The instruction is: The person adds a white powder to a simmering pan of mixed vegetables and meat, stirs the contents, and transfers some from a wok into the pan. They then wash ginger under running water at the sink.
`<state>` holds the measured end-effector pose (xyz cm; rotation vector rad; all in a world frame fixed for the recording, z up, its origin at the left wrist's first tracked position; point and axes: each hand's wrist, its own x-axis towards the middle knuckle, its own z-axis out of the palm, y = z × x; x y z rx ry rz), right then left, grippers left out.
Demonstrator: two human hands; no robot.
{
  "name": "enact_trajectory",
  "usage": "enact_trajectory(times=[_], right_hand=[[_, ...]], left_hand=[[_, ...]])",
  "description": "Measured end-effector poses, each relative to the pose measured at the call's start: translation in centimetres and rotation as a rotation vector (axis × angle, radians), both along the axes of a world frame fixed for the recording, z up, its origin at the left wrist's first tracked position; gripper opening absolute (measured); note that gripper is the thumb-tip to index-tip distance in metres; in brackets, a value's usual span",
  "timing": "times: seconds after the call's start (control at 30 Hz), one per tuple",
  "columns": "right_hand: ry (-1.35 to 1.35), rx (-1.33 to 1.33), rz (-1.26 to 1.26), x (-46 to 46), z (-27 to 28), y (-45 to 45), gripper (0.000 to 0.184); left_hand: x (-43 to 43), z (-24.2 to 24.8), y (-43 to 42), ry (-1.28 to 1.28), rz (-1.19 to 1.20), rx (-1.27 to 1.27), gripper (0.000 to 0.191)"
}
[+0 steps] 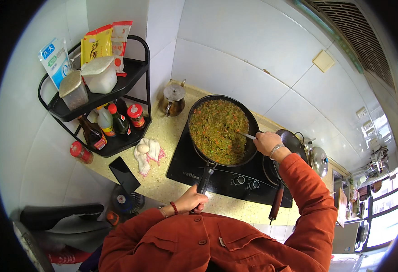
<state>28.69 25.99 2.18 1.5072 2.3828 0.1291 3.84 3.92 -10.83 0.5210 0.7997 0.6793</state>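
A dark frying pan [203, 162] stands on the left side of a black two-burner gas stove [219, 178]. It is filled with a chopped green and orange mixture [216, 129], moist-looking. My left hand [191, 200], with a red bead bracelet, is closed around the pan's black handle [205, 178]. My right hand [268, 143] reaches over the pan's right rim and grips a metal utensil [246, 135]. The utensil's tip is hidden in the mixture, so its exact kind cannot be told.
Another pan [277, 197] with a brown handle sits on the right burner, partly under my right arm. A teapot [174, 98] stands behind left. On the left counter are a cloth [145, 162] with an egg [143, 148], a phone [124, 174] and a black seasoning rack [117, 148].
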Motion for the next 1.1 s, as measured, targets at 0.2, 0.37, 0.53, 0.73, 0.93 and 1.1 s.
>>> enact_trajectory(times=[0.2,0.37,0.53,0.73,0.93,1.1], right_hand=[[-0.156,0.237,0.276,-1.7,2.0,-2.9,0.015],[-0.241,0.416,0.519,-3.0,4.7,-7.9,0.012],[-0.171,0.438,0.514,-2.6,8.3,-11.7,0.013],[-0.245,0.458,0.294,-1.2,11.1,-9.7,0.010],[-0.252,0.412,0.216,-1.2,8.5,-3.5,0.020],[-0.198,0.415,0.266,-0.9,6.5,0.5,0.026]], left_hand=[[0.3,0.4,-0.1,0.017,0.057,-0.038,0.026],[0.6,0.7,-0.3,0.007,0.113,-0.069,0.023],[0.5,0.7,-0.1,-0.056,0.102,-0.064,0.020],[0.5,0.8,-0.2,-0.020,0.140,-0.047,0.020],[0.2,0.4,-0.1,0.026,0.074,0.046,0.022],[0.4,-0.1,-0.3,0.103,0.118,0.087,0.025]])
